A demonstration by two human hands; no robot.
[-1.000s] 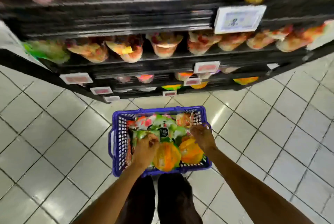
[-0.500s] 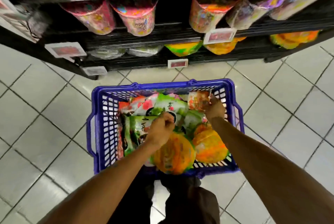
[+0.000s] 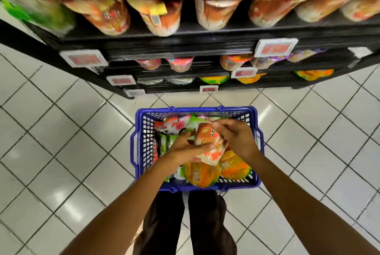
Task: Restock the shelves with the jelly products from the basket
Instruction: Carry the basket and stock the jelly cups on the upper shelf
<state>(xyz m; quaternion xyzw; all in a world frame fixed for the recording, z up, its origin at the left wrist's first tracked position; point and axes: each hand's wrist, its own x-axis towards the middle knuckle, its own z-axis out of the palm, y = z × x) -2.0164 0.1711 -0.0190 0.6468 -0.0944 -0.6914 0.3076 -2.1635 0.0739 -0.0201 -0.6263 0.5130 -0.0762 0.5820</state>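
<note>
Head view is showing both hands over the blue basket [image 3: 141, 149], which is standing on the tiled floor [image 3: 61, 131] just in front of the black shelves [image 3: 185, 48]. The left hand [image 3: 185, 149] is supporting a jelly pack [image 3: 207, 143] from below, its grip closed around the lower end. The right hand [image 3: 238, 137] is pinching the upper end of the same pack, just above the basket's middle. The pack is looking soft and light, with a glossy wrapper that is probably slippery, so holding it at both ends seems the safer way. Inside the basket, round orange jelly tubs [image 3: 203, 174] are lying at the near side, and green packets [image 3: 166, 143] are lying at the left wall and toward the far side. Similar packs [image 3: 213, 11] are already standing on the shelf far above the basket.
</note>
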